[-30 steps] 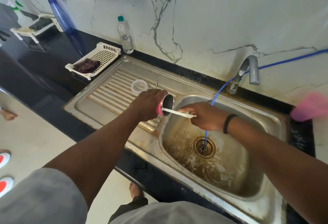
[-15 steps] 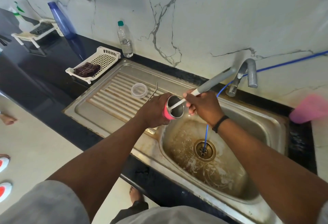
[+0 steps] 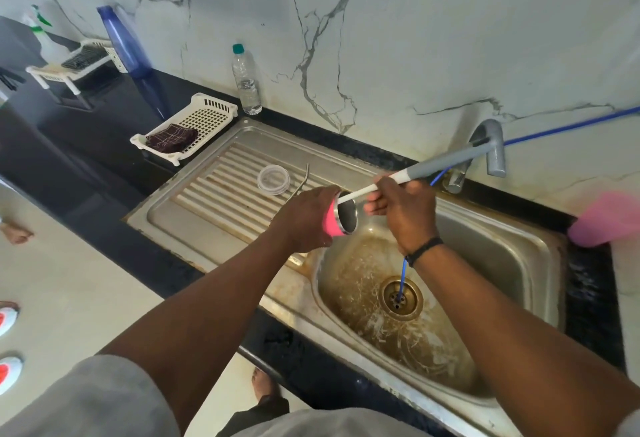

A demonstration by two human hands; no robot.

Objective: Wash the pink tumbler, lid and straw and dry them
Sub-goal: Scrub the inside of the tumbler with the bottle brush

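Observation:
My left hand (image 3: 304, 218) grips the pink tumbler (image 3: 337, 220), tilted on its side over the sink's left rim with its steel mouth facing right. My right hand (image 3: 401, 208) holds a long brush (image 3: 446, 162) by its white and grey handle; the brush end goes into the tumbler's mouth and is hidden inside. The clear round lid (image 3: 273, 179) lies on the ribbed drainboard (image 3: 214, 194). The bent metal straw (image 3: 302, 183) lies just right of the lid.
The stained sink basin (image 3: 485, 263) has a brass drain (image 3: 401, 298) with a thin blue hose (image 3: 554, 130) running into it. A grey tap (image 3: 491, 149) stands behind. A white basket (image 3: 204, 117) holds a dark cloth (image 3: 169, 136). A water bottle (image 3: 246, 81) and a pink cup (image 3: 606, 220) stand nearby.
My right hand has risen and tilted the brush handle up toward the tap, with its end in the tumbler. The tumbler's mouth has turned a little more toward me.

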